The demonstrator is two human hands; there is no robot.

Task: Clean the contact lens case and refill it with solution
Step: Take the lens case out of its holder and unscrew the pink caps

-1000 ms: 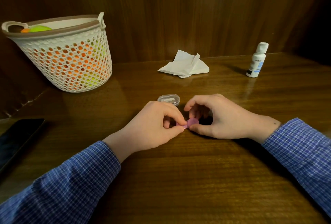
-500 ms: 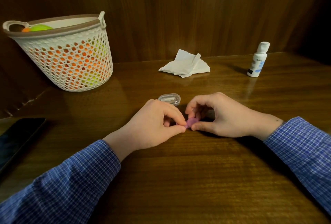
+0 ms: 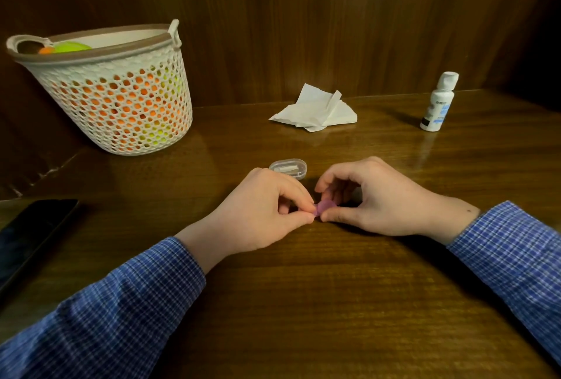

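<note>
Left hand resting on the wooden table, thumb and forefinger pinched on one end of the purple contact lens case. Right hand curled over the other end, fingertips pinching the cap. Probably light, rigid plastic, smooth and apt to slip; best gripped by the cap's edge. Solution bottle standing far right, well apart.
</note>
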